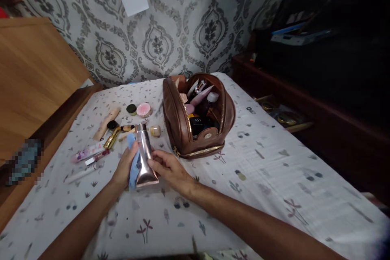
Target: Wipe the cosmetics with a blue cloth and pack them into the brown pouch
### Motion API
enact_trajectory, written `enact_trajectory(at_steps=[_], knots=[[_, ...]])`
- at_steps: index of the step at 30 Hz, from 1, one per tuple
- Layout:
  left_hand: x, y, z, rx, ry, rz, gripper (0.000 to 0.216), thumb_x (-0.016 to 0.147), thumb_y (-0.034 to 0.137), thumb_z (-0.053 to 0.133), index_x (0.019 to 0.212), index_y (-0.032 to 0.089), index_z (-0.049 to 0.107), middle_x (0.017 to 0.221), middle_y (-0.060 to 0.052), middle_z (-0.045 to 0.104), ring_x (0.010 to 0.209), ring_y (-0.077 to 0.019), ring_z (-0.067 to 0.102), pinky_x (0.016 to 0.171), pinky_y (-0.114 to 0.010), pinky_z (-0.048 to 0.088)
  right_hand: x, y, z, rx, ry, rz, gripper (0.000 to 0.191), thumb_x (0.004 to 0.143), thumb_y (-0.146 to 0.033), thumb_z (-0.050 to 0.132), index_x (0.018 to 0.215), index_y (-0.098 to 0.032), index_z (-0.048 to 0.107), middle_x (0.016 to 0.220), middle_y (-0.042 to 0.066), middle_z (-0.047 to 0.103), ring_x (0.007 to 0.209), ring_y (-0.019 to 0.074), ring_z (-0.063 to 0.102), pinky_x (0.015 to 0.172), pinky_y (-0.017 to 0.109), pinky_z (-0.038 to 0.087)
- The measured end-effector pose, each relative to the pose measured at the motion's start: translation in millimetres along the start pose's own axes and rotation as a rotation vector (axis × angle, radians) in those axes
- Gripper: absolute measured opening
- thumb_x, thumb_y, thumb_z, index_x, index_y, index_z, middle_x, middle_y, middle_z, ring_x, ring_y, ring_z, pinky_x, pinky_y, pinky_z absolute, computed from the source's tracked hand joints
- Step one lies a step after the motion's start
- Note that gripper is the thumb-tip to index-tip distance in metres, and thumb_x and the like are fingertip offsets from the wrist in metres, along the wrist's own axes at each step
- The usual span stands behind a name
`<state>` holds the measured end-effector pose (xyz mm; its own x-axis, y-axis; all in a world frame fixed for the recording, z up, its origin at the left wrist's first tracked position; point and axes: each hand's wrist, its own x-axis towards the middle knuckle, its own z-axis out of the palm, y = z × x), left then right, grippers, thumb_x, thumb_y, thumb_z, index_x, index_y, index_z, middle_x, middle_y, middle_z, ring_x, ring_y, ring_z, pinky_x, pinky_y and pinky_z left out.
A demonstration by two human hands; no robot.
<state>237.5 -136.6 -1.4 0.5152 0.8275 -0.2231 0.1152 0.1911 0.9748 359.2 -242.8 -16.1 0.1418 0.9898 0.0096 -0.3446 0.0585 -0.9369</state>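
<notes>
Both my hands meet over the printed sheet near its middle. My right hand [170, 169] grips a shiny rose-gold tube [144, 156] at its lower part, cap end pointing away from me. My left hand [125, 165] is closed on a blue cloth [133, 161] pressed against the tube's left side. Just beyond stands a brown leather cosmetics bag [178, 124], unzipped and packed with bottles and tubes.
Loose cosmetics lie left of the hands: a pink compact [144, 109], a dark jar [131, 109], a beige tube [106, 123], a gold-handled brush [113, 135], small lip products [88, 153]. A wooden headboard [33, 77] rises at left; dark furniture [319, 101] at right.
</notes>
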Motion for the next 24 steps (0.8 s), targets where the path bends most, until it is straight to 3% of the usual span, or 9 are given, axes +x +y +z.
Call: enact_trajectory(at_steps=[3, 7, 10, 13, 16, 20, 24], knots=[[-4, 2, -2, 0.034, -0.116, 0.004, 0.058, 0.065, 0.059, 0.082, 0.096, 0.012, 0.071, 0.084, -0.008, 0.074, 0.076, -0.0227, 0.07, 0.067, -0.027, 0.056, 3, 1, -2, -0.019, 0.05, -0.053, 0.038, 0.079, -0.054, 0.07, 0.079, -0.02, 0.053, 0.07, -0.005, 0.052, 0.065, 0.0107, 0.049, 0.061, 0.023, 0.039], [-6, 9, -7, 0.034, -0.207, 0.012, 0.051, 0.067, 0.049, 0.085, 0.101, 0.014, 0.07, 0.088, -0.007, 0.075, 0.074, -0.021, 0.07, 0.07, -0.029, 0.058, 2, 2, -2, -0.195, 0.122, -0.081, 0.032, 0.081, -0.047, 0.067, 0.073, -0.02, 0.051, 0.074, -0.002, 0.057, 0.066, 0.0115, 0.052, 0.062, 0.024, 0.041], [-6, 14, -14, 0.045, -0.243, 0.045, 0.046, 0.069, 0.044, 0.085, 0.102, 0.016, 0.069, 0.091, -0.007, 0.074, 0.076, -0.021, 0.071, 0.073, -0.03, 0.059, -2, -3, -1, -0.413, 0.172, -0.107, 0.027, 0.086, -0.042, 0.062, 0.074, -0.019, 0.054, 0.069, -0.003, 0.056, 0.063, 0.0113, 0.05, 0.059, 0.024, 0.038], [-5, 16, -24, 0.072, -0.211, 0.086, 0.043, 0.068, 0.043, 0.085, 0.098, 0.017, 0.069, 0.086, -0.005, 0.073, 0.071, -0.0187, 0.069, 0.065, -0.027, 0.058, -5, -10, 0, -0.561, 0.209, -0.147, 0.025, 0.088, -0.039, 0.061, 0.074, -0.019, 0.054, 0.066, -0.003, 0.054, 0.062, 0.0113, 0.048, 0.059, 0.025, 0.036], [-5, 18, -33, 0.119, -0.19, 0.057, 0.046, 0.065, 0.046, 0.086, 0.097, 0.017, 0.069, 0.076, -0.004, 0.071, 0.06, -0.0181, 0.066, 0.055, -0.026, 0.056, -7, -14, -1, -0.515, 0.216, -0.191, 0.024, 0.087, -0.041, 0.063, 0.094, -0.019, 0.057, 0.077, -0.002, 0.056, 0.068, 0.0127, 0.052, 0.062, 0.026, 0.041], [-5, 21, -37, 0.275, -0.354, 0.019, 0.04, 0.064, 0.05, 0.083, 0.083, 0.016, 0.07, 0.068, -0.004, 0.068, 0.056, -0.0184, 0.061, 0.05, -0.026, 0.051, -5, -14, -3, -0.365, 0.204, -0.225, 0.057, 0.086, -0.046, 0.064, 0.134, -0.021, 0.045, 0.096, 0.002, 0.057, 0.081, 0.0147, 0.056, 0.065, 0.026, 0.047], [-5, 23, -33, 0.471, -0.431, 0.065, 0.04, 0.067, 0.055, 0.077, 0.07, 0.017, 0.067, 0.063, -0.001, 0.062, 0.058, -0.0171, 0.056, 0.051, -0.024, 0.046, -2, -14, -5, -0.271, 0.144, -0.26, 0.044, 0.09, -0.044, 0.061, 0.127, -0.022, 0.053, 0.095, 0.002, 0.06, 0.08, 0.0136, 0.056, 0.068, 0.026, 0.047]])
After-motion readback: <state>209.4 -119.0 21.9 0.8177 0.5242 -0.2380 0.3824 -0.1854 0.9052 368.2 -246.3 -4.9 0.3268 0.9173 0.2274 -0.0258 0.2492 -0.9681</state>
